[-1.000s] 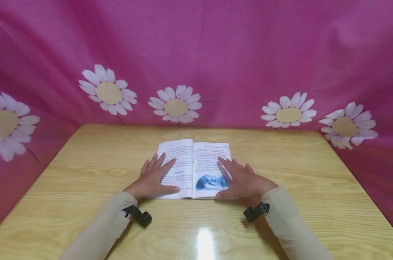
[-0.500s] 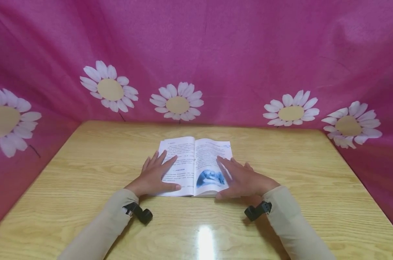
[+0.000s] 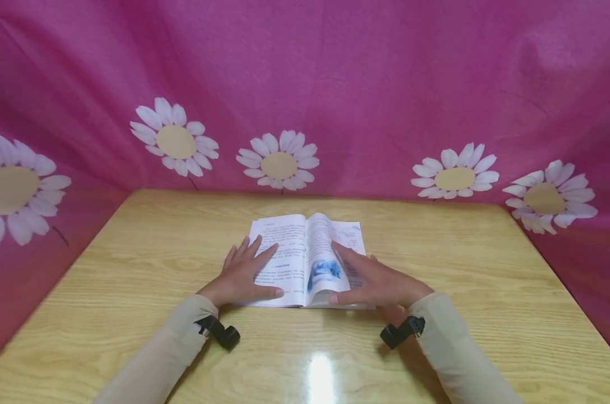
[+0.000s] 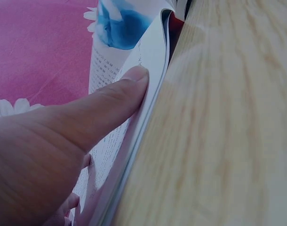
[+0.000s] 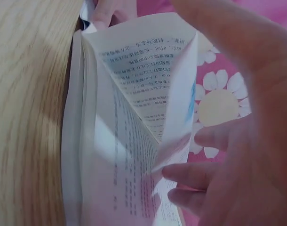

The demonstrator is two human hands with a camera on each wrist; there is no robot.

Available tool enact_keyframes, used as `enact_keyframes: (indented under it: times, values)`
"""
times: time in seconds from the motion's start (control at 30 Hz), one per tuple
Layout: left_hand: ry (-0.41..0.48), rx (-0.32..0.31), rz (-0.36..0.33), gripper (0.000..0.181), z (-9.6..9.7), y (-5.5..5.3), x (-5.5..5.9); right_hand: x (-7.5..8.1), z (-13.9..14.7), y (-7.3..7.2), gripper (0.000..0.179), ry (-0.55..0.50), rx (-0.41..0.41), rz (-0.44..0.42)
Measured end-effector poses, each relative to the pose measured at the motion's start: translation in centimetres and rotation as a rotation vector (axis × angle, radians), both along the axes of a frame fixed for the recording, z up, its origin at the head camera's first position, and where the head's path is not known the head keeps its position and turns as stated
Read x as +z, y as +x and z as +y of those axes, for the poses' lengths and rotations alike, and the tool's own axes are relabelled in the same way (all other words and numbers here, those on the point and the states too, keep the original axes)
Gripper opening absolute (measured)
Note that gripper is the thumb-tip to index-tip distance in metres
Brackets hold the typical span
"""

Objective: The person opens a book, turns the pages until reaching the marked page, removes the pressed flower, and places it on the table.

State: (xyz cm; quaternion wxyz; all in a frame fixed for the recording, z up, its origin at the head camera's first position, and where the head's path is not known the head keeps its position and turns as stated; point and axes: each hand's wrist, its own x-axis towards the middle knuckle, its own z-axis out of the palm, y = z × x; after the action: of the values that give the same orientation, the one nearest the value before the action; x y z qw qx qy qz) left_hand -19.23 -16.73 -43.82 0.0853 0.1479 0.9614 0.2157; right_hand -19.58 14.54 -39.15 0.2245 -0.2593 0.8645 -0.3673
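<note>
A book (image 3: 280, 227) lies spread on the table in the head view. My left hand (image 3: 236, 280) rests with spread fingers on its left page; in the left wrist view the thumb (image 4: 110, 106) presses near the lower edge. My right hand (image 3: 383, 280) touches the right side with index finger and thumb extended. Under those fingertips the right-hand leaf (image 3: 319, 238), printed with a blue picture, bows up towards the spine. The right wrist view shows this leaf (image 5: 179, 80) lifted and folded over, uncovering the printed page (image 5: 120, 141) beneath. Other right fingers touch or hover by its edge.
The wooden table (image 3: 133, 247) surrounds the book and ends at a pink cloth backdrop (image 3: 355, 101) with large white daisies. A black wrist camera (image 3: 224, 334) sits on each beige sleeve (image 3: 451, 342).
The right leaf, flat a second ago, has bulged up and shifted left under my right fingers, exposing the page below. My left hand stays on the left page.
</note>
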Motion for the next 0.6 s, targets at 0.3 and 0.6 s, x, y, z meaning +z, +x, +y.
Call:
enact_keyframes:
  times: [0.3, 0.6]
  values:
    - [0.007, -0.016, 0.011, 0.103, 0.0, 0.0, 0.2, 0.3, -0.5, 0.4, 0.109, -0.087, 0.024, -0.028]
    - [0.000, -0.010, 0.011, 0.103, -0.1, -0.1, 0.0, 0.3, -1.3, 0.6, 0.092, -0.133, -0.092, 0.070]
